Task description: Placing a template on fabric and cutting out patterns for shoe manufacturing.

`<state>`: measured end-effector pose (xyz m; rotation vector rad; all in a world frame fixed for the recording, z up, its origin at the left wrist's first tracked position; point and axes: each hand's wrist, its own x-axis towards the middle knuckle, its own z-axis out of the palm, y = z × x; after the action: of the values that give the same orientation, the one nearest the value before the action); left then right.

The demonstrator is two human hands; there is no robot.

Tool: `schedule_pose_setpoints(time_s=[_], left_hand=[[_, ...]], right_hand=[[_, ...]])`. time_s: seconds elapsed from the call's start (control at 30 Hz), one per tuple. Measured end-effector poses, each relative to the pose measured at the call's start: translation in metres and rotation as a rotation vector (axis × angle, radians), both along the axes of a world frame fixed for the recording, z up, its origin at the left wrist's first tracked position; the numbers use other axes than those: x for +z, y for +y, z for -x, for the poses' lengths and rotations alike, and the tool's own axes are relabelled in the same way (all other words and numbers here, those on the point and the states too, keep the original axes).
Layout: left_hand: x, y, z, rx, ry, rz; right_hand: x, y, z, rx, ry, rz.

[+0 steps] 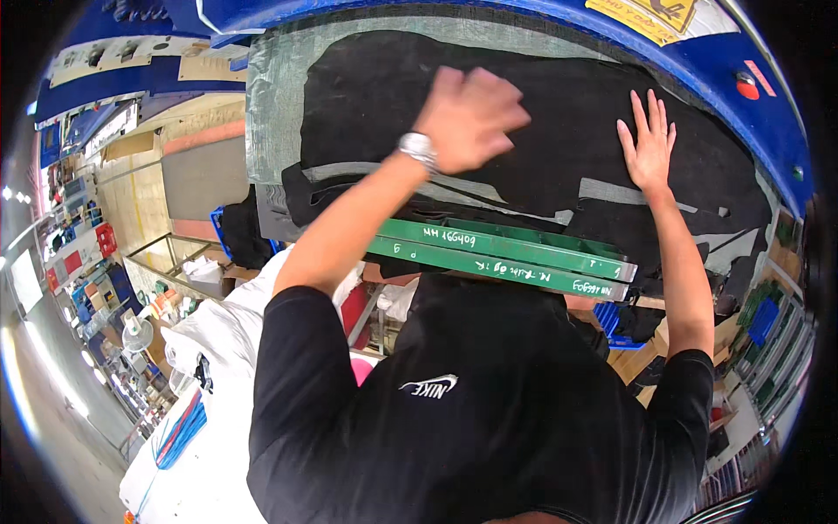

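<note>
Just beyond the two green bars point(524, 266), a large black sheet point(375, 87) lay spread over a grey board point(272, 96). Its near part, closest to the bars, was ragged, with long gaps through which paler grey showed. The person's left hand point(471, 118) was over the sheet, beyond the middle of the bars, its fingers apart and blurred; whether it touched the sheet I could not tell. A silver watch point(417, 150) circled that wrist, and the forearm crossed above the bars' left end. The right hand point(649, 157) lay flat on the sheet, beyond the bars' right end, palm down with fingers straight and slightly spread. Past the sheet, on the far side from the bars, curved a blue frame point(711, 61) with a red button point(747, 86) to the right. On the bars' near side was the person's black shirt point(506, 393). White bags point(218, 319) were heaped left of the bars, and a blue crate point(615, 327) sat below their right end.
</note>
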<state>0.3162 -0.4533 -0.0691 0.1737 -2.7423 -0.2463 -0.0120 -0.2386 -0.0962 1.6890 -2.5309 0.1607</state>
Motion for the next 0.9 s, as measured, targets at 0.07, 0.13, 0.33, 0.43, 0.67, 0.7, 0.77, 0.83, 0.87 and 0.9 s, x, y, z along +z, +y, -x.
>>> schedule_pose_setpoints(time_s=[0.07, 0.13, 0.33, 0.43, 0.67, 0.7, 0.77, 0.83, 0.87, 0.9], left_hand=[[-0.003, -0.052, -0.042, 0.49, 0.008, 0.157], [-0.039, -0.128, -0.147, 0.957, -0.166, 0.099], [0.049, -0.01, -0.035, 0.429, -0.371, -0.075], [-0.011, 0.037, -0.04, -0.088, -0.177, -0.099], [-0.009, -0.107, -0.189, 1.111, -0.52, 0.274], [-0.008, -0.116, -0.209, 1.336, -0.699, 0.242], [-0.003, -0.108, -0.216, 1.106, -0.449, 0.192], [0.016, -0.086, -0.19, 0.72, -0.216, 0.016], [0.021, -0.061, -0.171, 0.612, -0.242, 0.086], [0.009, -0.049, -0.172, 0.498, -0.304, 0.083]], right_hand=[[0.001, 0.004, -0.001, 0.002, -0.011, 0.018], [0.008, -0.016, -0.006, 0.051, -0.008, 0.074], [-0.003, -0.003, -0.003, 0.018, 0.015, 0.071], [-0.001, -0.012, -0.003, 0.051, -0.007, 0.088], [0.019, -0.009, -0.003, 0.002, 0.061, 0.008], [0.027, -0.01, -0.009, 0.044, -0.091, -0.006], [0.077, -0.018, -0.056, 0.215, -0.401, 0.019], [0.113, -0.007, -0.109, 0.277, -0.808, -0.127], [0.123, -0.002, -0.129, 0.342, -0.877, -0.238], [0.131, 0.001, -0.145, 0.416, -0.941, -0.353]])
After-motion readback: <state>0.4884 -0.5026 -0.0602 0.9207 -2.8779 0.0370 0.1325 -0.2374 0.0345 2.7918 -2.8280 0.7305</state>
